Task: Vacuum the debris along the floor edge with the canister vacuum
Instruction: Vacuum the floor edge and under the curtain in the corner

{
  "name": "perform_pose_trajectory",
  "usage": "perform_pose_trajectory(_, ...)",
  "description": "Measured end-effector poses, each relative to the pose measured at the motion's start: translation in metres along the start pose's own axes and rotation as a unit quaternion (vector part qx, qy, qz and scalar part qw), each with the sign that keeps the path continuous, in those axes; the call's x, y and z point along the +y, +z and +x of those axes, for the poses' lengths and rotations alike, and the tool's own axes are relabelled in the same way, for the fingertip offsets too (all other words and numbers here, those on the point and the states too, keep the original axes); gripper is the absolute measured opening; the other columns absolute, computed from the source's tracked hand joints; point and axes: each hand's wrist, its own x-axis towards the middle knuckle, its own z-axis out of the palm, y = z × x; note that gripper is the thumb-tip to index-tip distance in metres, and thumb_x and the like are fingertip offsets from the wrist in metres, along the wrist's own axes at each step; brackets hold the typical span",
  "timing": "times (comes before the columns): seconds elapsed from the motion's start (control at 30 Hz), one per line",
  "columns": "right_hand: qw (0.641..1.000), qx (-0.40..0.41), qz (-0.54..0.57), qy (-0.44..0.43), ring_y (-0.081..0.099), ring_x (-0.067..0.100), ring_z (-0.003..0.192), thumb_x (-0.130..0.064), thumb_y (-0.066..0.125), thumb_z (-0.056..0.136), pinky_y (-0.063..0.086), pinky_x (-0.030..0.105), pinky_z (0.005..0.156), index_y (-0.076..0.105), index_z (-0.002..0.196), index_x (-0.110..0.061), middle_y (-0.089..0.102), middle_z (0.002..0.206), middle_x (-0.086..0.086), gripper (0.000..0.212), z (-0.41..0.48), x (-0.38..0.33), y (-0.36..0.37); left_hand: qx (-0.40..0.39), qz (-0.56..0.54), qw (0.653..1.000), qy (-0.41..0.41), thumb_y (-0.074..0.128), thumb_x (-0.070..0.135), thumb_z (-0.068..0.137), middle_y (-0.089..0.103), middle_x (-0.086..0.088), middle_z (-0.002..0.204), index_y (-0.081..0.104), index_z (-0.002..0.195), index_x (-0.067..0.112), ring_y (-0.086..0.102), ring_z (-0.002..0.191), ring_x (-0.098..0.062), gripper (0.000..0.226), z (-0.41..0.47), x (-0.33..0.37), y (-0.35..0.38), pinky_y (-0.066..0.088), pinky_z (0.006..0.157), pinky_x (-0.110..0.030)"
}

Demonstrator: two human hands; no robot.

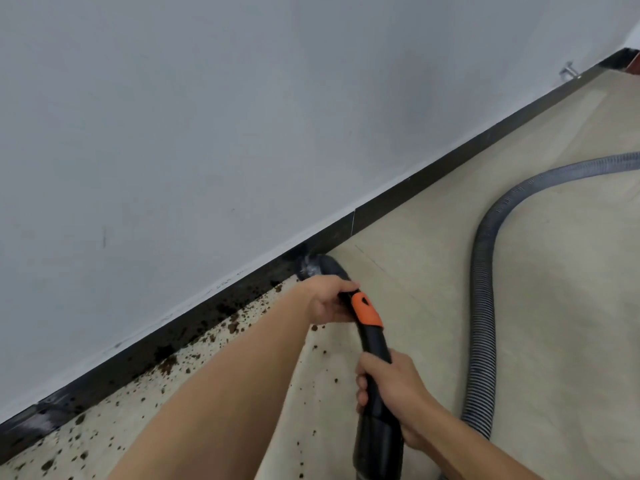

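Observation:
A black vacuum wand with an orange collar runs from the bottom centre up to the dark baseboard. Its nozzle tip touches the floor edge at the baseboard. My left hand grips the wand just behind the nozzle. Lower down the black tube, my right hand wraps around it. Dark brown debris is scattered along the floor edge to the left of the nozzle, down to the bottom left corner.
The grey ribbed hose loops across the beige floor on the right and leaves the frame at the right edge. A white wall fills the upper left. A small metal fitting sits on the wall near the far corner.

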Motion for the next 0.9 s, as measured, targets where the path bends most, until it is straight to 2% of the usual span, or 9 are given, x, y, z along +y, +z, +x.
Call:
perform_pose_trajectory(0.17, 0.995, 0.037, 0.097, -0.005, 0.042, 0.019, 0.042, -0.001, 0.054, 0.08, 0.044, 0.03, 0.048, 0.048, 0.075, -0.009, 0.045, 0.055, 0.007, 0.011, 0.017, -0.044, -0.013, -0.019, 0.013, 0.998, 0.063, 0.049, 0.01, 0.1, 0.059, -0.014, 0.09, 0.053, 0.088, 0.003, 0.058, 0.079, -0.023, 0.014, 0.007, 0.033, 0.052, 0.05, 0.073, -0.033)
perform_pose_trajectory(0.27, 0.995, 0.003, 0.094, 0.018, 0.041, 0.019, 0.041, 0.0, 0.053, 0.081, 0.043, 0.029, 0.047, 0.048, 0.072, -0.008, 0.045, 0.054, 0.008, 0.012, 0.007, -0.031, -0.006, -0.019, 0.022, 0.999, 0.028, 0.054, 0.014, 0.098, 0.063, -0.016, 0.095, 0.056, 0.096, 0.001, 0.062, 0.085, -0.026, 0.013, 0.006, 0.025, 0.033, 0.053, 0.08, -0.037)
perform_pose_trajectory(0.33, 0.997, -0.026, 0.06, 0.039, 0.041, 0.021, 0.041, 0.001, 0.053, 0.081, 0.043, 0.029, 0.046, 0.05, 0.071, -0.006, 0.045, 0.054, 0.01, 0.012, -0.005, -0.009, 0.002, -0.004, 0.015, 1.0, -0.019, 0.059, 0.015, 0.095, 0.066, -0.017, 0.101, 0.057, 0.107, -0.002, 0.064, 0.09, -0.028, 0.021, 0.001, 0.01, -0.001, 0.051, 0.086, -0.039)
perform_pose_trajectory(0.43, 0.996, -0.067, 0.017, 0.062, 0.042, 0.022, 0.042, 0.0, 0.053, 0.082, 0.044, 0.031, 0.048, 0.05, 0.073, -0.004, 0.046, 0.057, 0.013, 0.01, -0.017, 0.011, 0.012, 0.026, -0.005, 0.998, -0.056, 0.067, 0.016, 0.09, 0.067, -0.021, 0.112, 0.054, 0.119, -0.004, 0.066, 0.101, -0.032, 0.038, -0.009, -0.009, -0.042, 0.054, 0.084, -0.042)
perform_pose_trajectory(0.53, 0.997, -0.056, 0.017, 0.059, 0.042, 0.022, 0.043, 0.0, 0.053, 0.082, 0.045, 0.031, 0.049, 0.049, 0.077, -0.004, 0.047, 0.058, 0.012, 0.008, -0.016, 0.009, 0.01, 0.03, -0.019, 0.999, -0.039, 0.062, 0.015, 0.093, 0.065, -0.02, 0.112, 0.054, 0.116, -0.004, 0.064, 0.103, -0.032, 0.031, -0.009, -0.009, -0.036, 0.053, 0.084, -0.041)
perform_pose_trajectory(0.63, 0.997, -0.03, 0.053, 0.038, 0.041, 0.021, 0.044, -0.001, 0.054, 0.081, 0.044, 0.031, 0.049, 0.048, 0.075, -0.006, 0.045, 0.057, 0.01, 0.01, -0.012, -0.005, 0.005, 0.025, -0.047, 0.999, 0.01, 0.056, 0.009, 0.097, 0.06, -0.017, 0.101, 0.052, 0.107, -0.004, 0.061, 0.092, -0.029, 0.017, -0.004, 0.006, 0.001, 0.05, 0.084, -0.041)
perform_pose_trajectory(0.77, 0.997, -0.043, 0.046, 0.034, 0.042, 0.021, 0.044, -0.001, 0.054, 0.081, 0.045, 0.031, 0.049, 0.048, 0.076, -0.005, 0.045, 0.057, 0.01, 0.009, -0.019, -0.005, 0.011, 0.023, -0.019, 1.0, -0.005, 0.059, 0.012, 0.095, 0.062, -0.017, 0.1, 0.053, 0.107, -0.002, 0.063, 0.085, -0.027, 0.019, -0.014, 0.008, -0.001, 0.052, 0.078, -0.039)
perform_pose_trajectory(0.83, 0.996, -0.07, 0.026, 0.048, 0.042, 0.021, 0.042, 0.0, 0.053, 0.082, 0.045, 0.031, 0.048, 0.049, 0.075, -0.004, 0.046, 0.057, 0.012, 0.009, -0.028, 0.007, 0.02, 0.015, -0.007, 0.999, -0.037, 0.065, 0.015, 0.091, 0.066, -0.019, 0.107, 0.053, 0.11, -0.003, 0.066, 0.093, -0.029, 0.029, -0.027, -0.004, -0.032, 0.054, 0.075, -0.039)
perform_pose_trajectory(0.9, 0.993, -0.097, 0.005, 0.061, 0.043, 0.022, 0.042, 0.001, 0.053, 0.081, 0.045, 0.032, 0.048, 0.049, 0.074, -0.004, 0.047, 0.057, 0.013, 0.01, -0.036, 0.018, 0.028, 0.013, -0.003, 0.998, -0.057, 0.072, 0.017, 0.085, 0.068, -0.021, 0.112, 0.055, 0.115, -0.004, 0.067, 0.103, -0.032, 0.041, -0.039, -0.017, -0.066, 0.056, 0.082, -0.04)
